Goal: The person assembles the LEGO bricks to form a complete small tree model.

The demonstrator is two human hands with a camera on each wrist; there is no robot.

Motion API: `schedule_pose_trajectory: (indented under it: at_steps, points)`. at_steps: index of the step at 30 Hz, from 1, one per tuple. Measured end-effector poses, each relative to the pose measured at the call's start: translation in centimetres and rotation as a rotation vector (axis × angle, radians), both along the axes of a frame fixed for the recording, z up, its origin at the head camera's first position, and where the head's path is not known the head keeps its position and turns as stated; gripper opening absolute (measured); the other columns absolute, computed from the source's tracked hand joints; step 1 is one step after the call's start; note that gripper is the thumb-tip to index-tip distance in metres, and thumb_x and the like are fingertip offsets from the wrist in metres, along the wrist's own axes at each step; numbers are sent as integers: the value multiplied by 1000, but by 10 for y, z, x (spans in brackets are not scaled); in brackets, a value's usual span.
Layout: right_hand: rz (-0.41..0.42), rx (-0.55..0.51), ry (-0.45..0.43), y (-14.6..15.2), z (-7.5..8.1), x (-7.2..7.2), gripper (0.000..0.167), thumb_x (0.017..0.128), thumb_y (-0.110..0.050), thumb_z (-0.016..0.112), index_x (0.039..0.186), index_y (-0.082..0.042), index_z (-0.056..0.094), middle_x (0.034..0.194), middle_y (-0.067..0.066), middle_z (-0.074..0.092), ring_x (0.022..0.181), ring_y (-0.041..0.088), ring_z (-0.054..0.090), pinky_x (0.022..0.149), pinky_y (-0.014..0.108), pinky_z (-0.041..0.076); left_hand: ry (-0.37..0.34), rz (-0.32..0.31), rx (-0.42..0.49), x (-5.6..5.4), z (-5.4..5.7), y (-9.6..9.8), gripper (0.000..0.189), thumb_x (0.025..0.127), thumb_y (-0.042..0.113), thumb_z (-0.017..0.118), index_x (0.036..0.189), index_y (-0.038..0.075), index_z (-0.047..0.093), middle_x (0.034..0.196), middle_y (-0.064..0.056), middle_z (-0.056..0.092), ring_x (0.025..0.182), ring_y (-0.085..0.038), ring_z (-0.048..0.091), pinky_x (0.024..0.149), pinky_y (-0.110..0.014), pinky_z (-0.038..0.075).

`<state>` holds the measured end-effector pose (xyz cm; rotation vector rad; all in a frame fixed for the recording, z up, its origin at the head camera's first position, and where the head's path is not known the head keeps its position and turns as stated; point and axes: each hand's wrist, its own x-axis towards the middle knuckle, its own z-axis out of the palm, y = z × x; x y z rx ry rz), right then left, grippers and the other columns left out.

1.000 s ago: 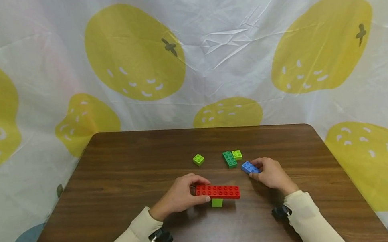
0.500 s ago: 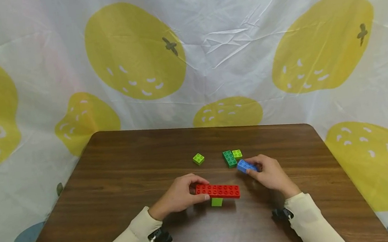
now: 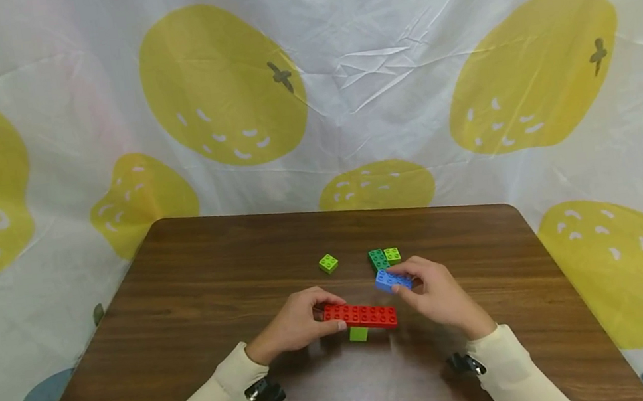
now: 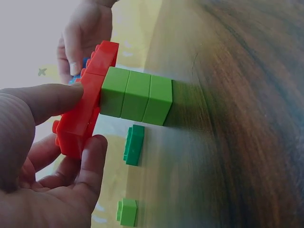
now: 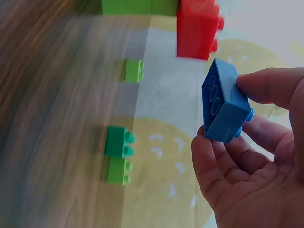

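My left hand [image 3: 297, 322] grips the left end of two red bricks [image 3: 375, 317] set end to end, thumb on the near side and fingers on the far side. Beneath their middle stands a column of three lime-green bricks [image 4: 137, 96], upright on the table. In my right hand [image 3: 442, 292], a blue brick [image 5: 226, 102] is pinched between thumb and fingertips. The right wrist view shows its hollow underside and some studs. It hangs above the table, just behind the right end of the red bricks, and partly covers the dark green brick [image 3: 377, 259] in the head view.
Against the dark green brick lies a small lime brick [image 3: 392, 255]. Another small lime brick [image 3: 328, 264] sits farther left. The brown wooden table [image 3: 232, 258] ends at a white curtain [image 3: 372, 121] printed with yellow fruit.
My right hand has lifted the blue brick and carried it left, toward the red bricks, tilting it on the way. The left hand and the red bricks have stayed in place.
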<state>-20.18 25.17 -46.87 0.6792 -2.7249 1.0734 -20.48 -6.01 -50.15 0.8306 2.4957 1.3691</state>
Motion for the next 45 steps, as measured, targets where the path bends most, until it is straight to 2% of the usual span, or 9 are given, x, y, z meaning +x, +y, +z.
schedule_pose_trajectory:
  at_steps: [7, 14, 20, 28, 32, 37, 45]
  points:
    - [49, 19, 22, -12, 4, 10, 34, 91, -13, 83, 124, -12, 76, 108, -2, 71, 88, 9, 64, 77, 30, 60, 4, -7, 14, 0, -1, 0, 37, 89, 27, 88, 121, 12, 77, 109, -3, 70, 90, -9, 64, 77, -23, 56]
    - [129, 19, 54, -25, 2, 17, 33, 90, -11, 81, 123, -13, 76, 108, -4, 71, 90, 7, 64, 79, 38, 62, 5, -17, 15, -2, -3, 0, 37, 90, 27, 87, 122, 11, 77, 108, -2, 70, 89, -8, 65, 77, -23, 57]
    - [176, 45, 87, -34, -2, 21, 33, 89, -13, 81, 122, -13, 76, 112, -3, 72, 86, 5, 62, 72, 33, 59, -1, -24, 33, -2, -4, 1, 36, 90, 25, 87, 121, 9, 77, 109, -6, 70, 92, -9, 68, 80, -23, 59]
    - [196, 54, 98, -39, -1, 22, 34, 88, -12, 80, 122, -14, 77, 108, -4, 71, 80, 6, 59, 64, 27, 55, -6, -15, 32, -3, -4, 1, 36, 90, 24, 87, 120, 9, 77, 109, -5, 70, 94, -12, 68, 80, -22, 58]
    - [200, 69, 101, -43, 0, 23, 32, 90, -20, 82, 121, -15, 77, 110, -4, 72, 84, 6, 61, 68, 28, 55, -2, -15, 23, -2, -3, 1, 35, 91, 25, 86, 120, 9, 77, 109, -5, 70, 94, -11, 68, 80, -22, 58]
    - [174, 82, 107, -48, 2, 22, 26, 93, -32, 83, 115, -18, 78, 106, -7, 72, 86, 5, 62, 71, 22, 53, -6, -18, 21, -1, -2, 1, 35, 91, 25, 86, 121, 9, 77, 109, -4, 70, 94, -12, 67, 80, -22, 58]
    - [141, 53, 76, -54, 1, 20, 20, 91, -28, 85, 108, -19, 79, 99, -8, 74, 82, 4, 63, 70, 22, 54, -3, -13, 12, -2, -2, 0, 36, 91, 26, 86, 121, 9, 76, 110, -5, 70, 94, -13, 68, 80, -24, 58]
